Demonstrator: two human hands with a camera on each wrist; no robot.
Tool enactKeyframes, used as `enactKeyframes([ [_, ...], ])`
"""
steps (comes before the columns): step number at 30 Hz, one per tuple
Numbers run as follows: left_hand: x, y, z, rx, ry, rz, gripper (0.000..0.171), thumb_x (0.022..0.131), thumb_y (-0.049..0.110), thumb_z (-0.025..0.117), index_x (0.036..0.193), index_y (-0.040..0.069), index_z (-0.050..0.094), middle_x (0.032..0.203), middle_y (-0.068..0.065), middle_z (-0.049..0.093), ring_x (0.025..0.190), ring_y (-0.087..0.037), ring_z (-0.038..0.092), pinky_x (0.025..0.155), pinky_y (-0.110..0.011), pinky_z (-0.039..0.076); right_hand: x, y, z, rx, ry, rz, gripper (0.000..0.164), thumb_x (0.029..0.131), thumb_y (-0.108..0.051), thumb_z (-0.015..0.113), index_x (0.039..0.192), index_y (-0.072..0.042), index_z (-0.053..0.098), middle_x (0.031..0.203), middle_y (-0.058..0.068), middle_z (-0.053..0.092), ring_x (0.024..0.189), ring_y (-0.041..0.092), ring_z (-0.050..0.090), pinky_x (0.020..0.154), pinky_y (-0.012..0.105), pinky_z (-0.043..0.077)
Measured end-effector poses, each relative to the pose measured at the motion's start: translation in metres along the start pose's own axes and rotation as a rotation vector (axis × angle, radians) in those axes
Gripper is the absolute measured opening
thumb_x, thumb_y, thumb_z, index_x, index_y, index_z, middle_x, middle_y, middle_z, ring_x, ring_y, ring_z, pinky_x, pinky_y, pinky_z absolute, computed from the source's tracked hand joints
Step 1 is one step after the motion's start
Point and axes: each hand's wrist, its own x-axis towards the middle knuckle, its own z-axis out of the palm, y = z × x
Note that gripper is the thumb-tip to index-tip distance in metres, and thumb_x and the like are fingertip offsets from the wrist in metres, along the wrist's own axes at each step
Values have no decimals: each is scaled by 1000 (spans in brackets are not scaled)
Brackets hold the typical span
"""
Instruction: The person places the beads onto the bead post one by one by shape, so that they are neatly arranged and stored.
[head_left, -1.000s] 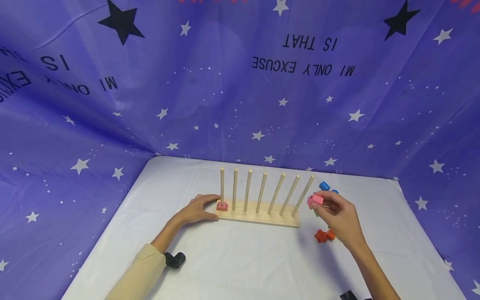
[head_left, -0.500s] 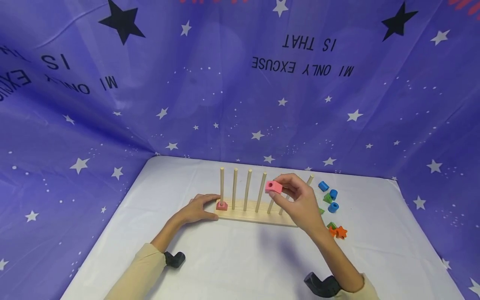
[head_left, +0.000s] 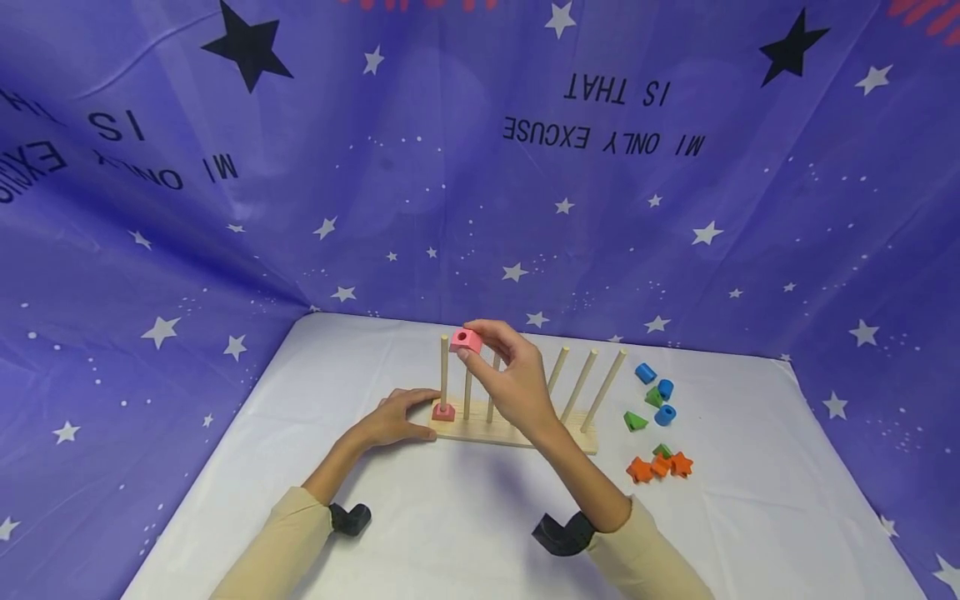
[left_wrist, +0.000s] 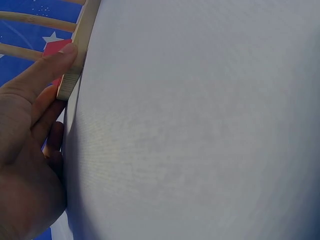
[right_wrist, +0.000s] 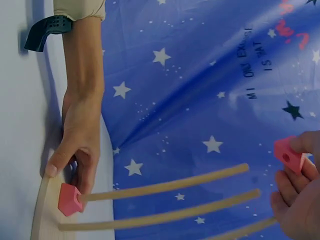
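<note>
A wooden peg board [head_left: 480, 432] with a row of upright pegs stands on the white table. My left hand [head_left: 392, 418] grips its left end, the thumb along the front edge and the fingers behind, as the left wrist view shows. A pink block [head_left: 442, 413] sits at the bottom of the leftmost peg. Between thumb and fingertips my right hand [head_left: 519, 385] pinches another pink block [head_left: 471, 341], its hole facing the camera. That block is up at peg-top height, just right of the leftmost peg [right_wrist: 165, 187] and apart from it. My right hand hides some middle pegs.
Right of the board lie several loose blocks: blue cylinders [head_left: 665, 415], green triangular ones [head_left: 635, 422] and orange stars [head_left: 681, 464]. A purple star-printed cloth [head_left: 450, 167] rises behind the table [head_left: 450, 533]. Black wrist mounts [head_left: 562, 533] stick out from both wrists.
My right hand has carried the pink block leftward and up, from beyond the board's right end to near the left pegs. The loose blocks are now uncovered. My left hand stays put.
</note>
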Motion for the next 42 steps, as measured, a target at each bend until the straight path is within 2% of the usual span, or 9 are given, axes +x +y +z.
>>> enactKeyframes([
  [5, 0, 0, 0, 9, -4, 9, 74, 79, 36, 84, 144, 15, 55, 147, -11, 51, 125, -32, 43, 104, -60, 30, 10, 9, 18, -5, 59, -7, 29, 90, 0, 72, 118, 6, 66, 113, 18, 68, 116, 28, 61, 105, 34, 42],
  [14, 1, -1, 0, 2, -5, -4, 74, 79, 36, 84, 143, 15, 56, 146, -10, 52, 123, -32, 43, 103, -60, 30, 12, 26, 32, -105, 87, 32, 30, 92, -3, 70, 120, 3, 64, 106, 11, 69, 101, 20, 62, 96, 34, 48],
  [21, 0, -1, 0, 6, -4, 2, 74, 79, 36, 85, 143, 15, 56, 146, -10, 52, 124, -33, 43, 103, -61, 30, 4, 38, 39, -181, 86, 109, 31, 93, -11, 70, 122, -1, 62, 109, 6, 68, 105, 21, 63, 94, 40, 49],
  [28, -1, 2, 0, 20, 5, 14, 73, 79, 36, 85, 143, 15, 56, 146, -10, 52, 123, -32, 44, 101, -61, 31, -11, 55, 43, -158, 88, 145, 34, 95, -12, 69, 126, -6, 56, 112, 8, 68, 111, 23, 63, 97, 43, 48],
  [31, -1, 2, 0, 23, 6, 14, 73, 79, 37, 85, 143, 15, 56, 146, -10, 52, 125, -33, 44, 101, -60, 30, -19, 68, 45, -171, 83, 193, 31, 94, -12, 69, 122, -7, 58, 111, 6, 69, 112, 23, 63, 99, 43, 46],
  [36, -1, -1, 0, 33, 15, 17, 74, 79, 37, 84, 143, 16, 56, 146, -9, 52, 126, -33, 44, 100, -59, 30, -38, 95, 50, -207, 38, 324, 25, 91, -9, 70, 114, -7, 63, 109, 5, 69, 110, 26, 62, 96, 47, 46],
  [42, -1, -3, 1, 30, 18, 24, 75, 79, 38, 84, 143, 12, 55, 146, -11, 52, 126, -34, 44, 101, -59, 30, -54, 120, 54, -209, -2, 450, 22, 89, -6, 70, 110, -7, 64, 107, 5, 69, 108, 27, 63, 92, 44, 49],
])
